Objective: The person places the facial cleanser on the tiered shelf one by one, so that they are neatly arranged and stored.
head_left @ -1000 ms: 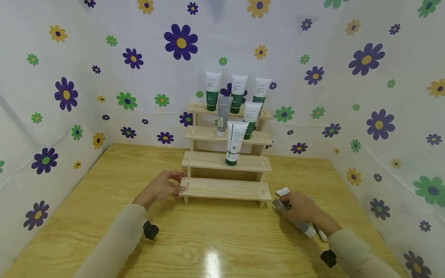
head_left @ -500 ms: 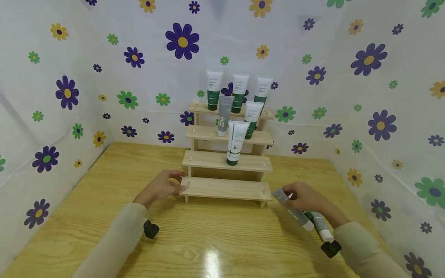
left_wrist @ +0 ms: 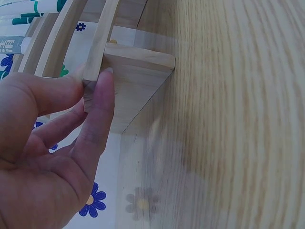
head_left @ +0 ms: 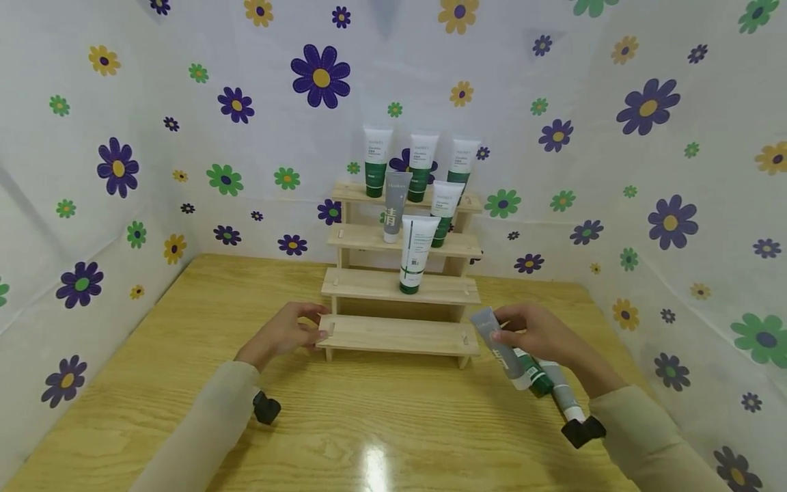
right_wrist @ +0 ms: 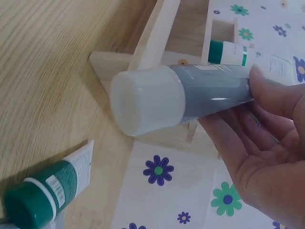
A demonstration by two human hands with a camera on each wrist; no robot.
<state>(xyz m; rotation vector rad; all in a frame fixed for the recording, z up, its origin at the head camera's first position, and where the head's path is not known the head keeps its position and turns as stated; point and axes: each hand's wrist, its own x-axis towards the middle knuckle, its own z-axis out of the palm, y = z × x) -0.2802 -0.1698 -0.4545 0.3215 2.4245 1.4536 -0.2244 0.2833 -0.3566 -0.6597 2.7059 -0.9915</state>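
My left hand (head_left: 284, 336) pinches the left end of the lowest step of a wooden tiered stand (head_left: 399, 335); the left wrist view has thumb and fingers on either side of the board (left_wrist: 102, 52). In my right hand (head_left: 537, 336) is a grey squeeze tube (head_left: 501, 348), tilted, its white cap (right_wrist: 143, 102) pointing down toward me. It is raised beside the stand's lower right corner. On the upper steps stand several white-and-green tubes (head_left: 420, 164), one grey tube (head_left: 396, 205) and a white tube (head_left: 418, 253) with a green cap.
On the wooden table (head_left: 344, 424), under my right forearm, lie a green-and-white tube (head_left: 536, 376) and another grey tube (head_left: 564, 393). Flower-printed cloth (head_left: 258, 150) encloses the table at the back and both sides.
My right hand has lifted the grey tube off the table and moved it up and slightly left, uncovering the tubes lying there. My left hand stays on the stand.
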